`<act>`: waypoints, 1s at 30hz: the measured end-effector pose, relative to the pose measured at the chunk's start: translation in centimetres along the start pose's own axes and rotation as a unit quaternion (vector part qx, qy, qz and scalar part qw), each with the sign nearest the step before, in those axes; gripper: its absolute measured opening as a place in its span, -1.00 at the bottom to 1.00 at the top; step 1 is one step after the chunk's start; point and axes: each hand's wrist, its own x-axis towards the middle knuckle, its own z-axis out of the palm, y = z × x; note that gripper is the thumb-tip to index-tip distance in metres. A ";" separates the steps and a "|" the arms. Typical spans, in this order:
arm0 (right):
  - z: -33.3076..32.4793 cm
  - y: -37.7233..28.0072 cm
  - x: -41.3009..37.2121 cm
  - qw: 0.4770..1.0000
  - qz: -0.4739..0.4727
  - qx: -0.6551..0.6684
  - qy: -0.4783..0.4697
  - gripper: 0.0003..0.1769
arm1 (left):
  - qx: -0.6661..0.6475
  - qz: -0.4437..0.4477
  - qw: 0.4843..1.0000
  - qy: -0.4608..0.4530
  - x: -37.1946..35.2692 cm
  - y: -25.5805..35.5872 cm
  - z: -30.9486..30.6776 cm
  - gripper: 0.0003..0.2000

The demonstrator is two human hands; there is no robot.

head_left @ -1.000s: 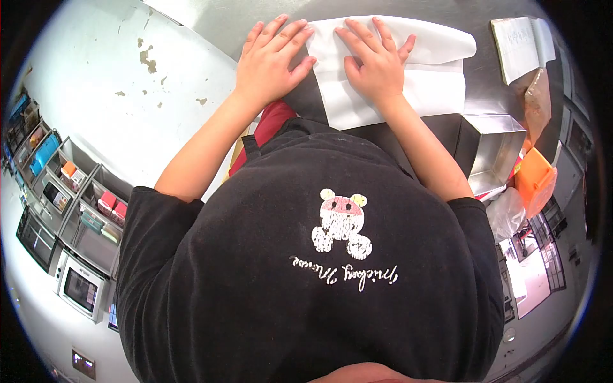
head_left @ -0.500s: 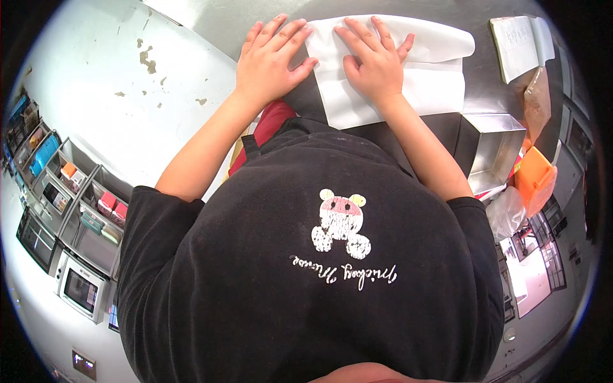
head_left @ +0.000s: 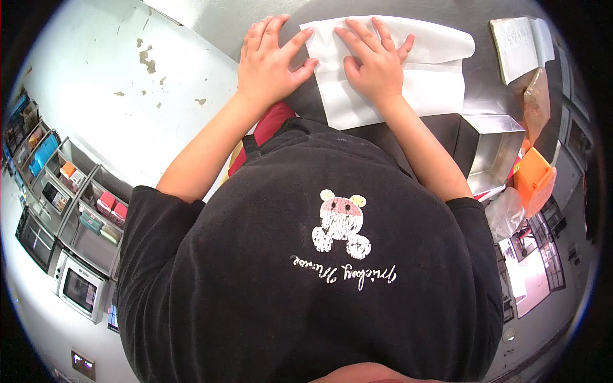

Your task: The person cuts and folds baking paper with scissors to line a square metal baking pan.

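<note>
A white sheet, apparently paper (head_left: 421,89), lies on the grey metal worktop (head_left: 211,19), with a fold or crease running across it and its far right edge curling over. My right hand (head_left: 377,64) rests flat on the sheet's left half, fingers spread and thumb out to the left. Beside the sheet's left edge, my left hand (head_left: 269,64) lies palm down on the worktop. Its fingers are apart, and the index fingertip and thumb reach the sheet's edge. Neither hand grips anything.
To the right stand an open metal tin (head_left: 495,150), an orange container (head_left: 535,179) and a clear plastic bag (head_left: 506,214). An open notebook (head_left: 516,48) lies at the far right, near a brown packet (head_left: 536,102). Shelving (head_left: 80,210) is at the left.
My left hand's fingers have shifted slightly left, and the gap between index and the other fingers has widened. My right hand and the sheet stay where they were.
</note>
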 end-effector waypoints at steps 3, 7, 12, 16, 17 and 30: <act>0.0 0.0 0.0 1.000 -0.002 0.000 0.000 -0.45 | 0.002 0.001 1.000 0.006 -0.1 0.0 0.0 -0.56; 0.0 0.0 0.0 1.000 -0.002 -0.002 -0.002 -0.45 | 0.004 -0.002 1.000 0.005 -0.1 0.0 0.1 -0.56; -0.1 0.0 0.0 1.000 -0.001 0.000 -0.001 -0.45 | 0.006 -0.004 1.000 0.005 -0.2 0.0 0.0 -0.56; -0.1 0.0 0.0 1.000 0.001 0.000 -0.002 -0.46 | 0.002 -0.006 1.000 0.003 -0.1 0.0 0.0 -0.56; 0.0 0.1 0.0 1.000 0.000 0.000 -0.002 -0.46 | 0.002 -0.006 1.000 0.004 -0.1 0.0 0.0 -0.56; 0.1 0.1 0.0 1.000 -0.004 -0.003 0.005 -0.50 | -0.004 -0.009 1.000 0.003 0.0 0.4 -0.1 -0.55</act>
